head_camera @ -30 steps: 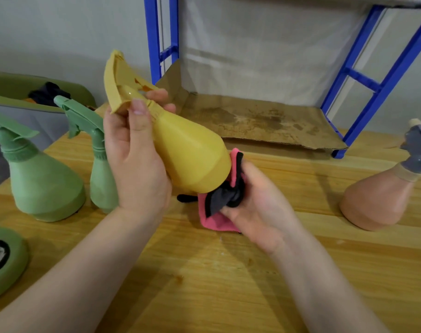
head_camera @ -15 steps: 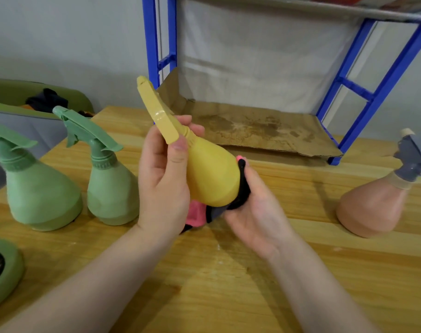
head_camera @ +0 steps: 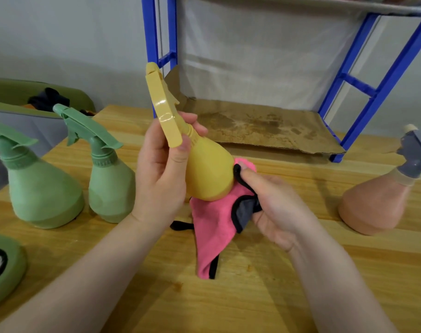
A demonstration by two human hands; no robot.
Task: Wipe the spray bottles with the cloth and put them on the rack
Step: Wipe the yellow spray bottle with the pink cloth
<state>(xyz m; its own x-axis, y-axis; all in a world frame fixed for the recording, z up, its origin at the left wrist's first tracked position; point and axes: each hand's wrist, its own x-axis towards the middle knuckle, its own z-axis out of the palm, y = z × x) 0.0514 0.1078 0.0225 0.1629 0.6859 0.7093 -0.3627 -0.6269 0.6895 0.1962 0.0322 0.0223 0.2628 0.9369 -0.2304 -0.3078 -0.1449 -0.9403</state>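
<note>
Wooden planks of the desk (head_camera: 264,296) fill the near ground, with a green round object (head_camera: 2,267) at the near left edge. Above the middle of the desk, the left hand (head_camera: 161,174) grips the neck of the yellow spray bottle (head_camera: 207,174), thumb on its trigger head, holding it tilted with the nozzle up and to the left. The right hand (head_camera: 276,210) pinches the pink cloth (head_camera: 214,224), black-edged with a grey underside, pressing it against the bottle's lower right side; the rest of the cloth hangs down toward the desk. On the left stand two green spray bottles, one at the edge (head_camera: 39,186) and one nearer the middle (head_camera: 108,179), upright and just beside each other. On the right a pinkish spray bottle (head_camera: 377,203) with a grey head leans to the right. Farther back, a blue rack (head_camera: 382,80) stands on the desk, its lowest shelf lined with stained cardboard (head_camera: 260,123). At the far left sits a green bin (head_camera: 10,102) holding dark items.
</note>
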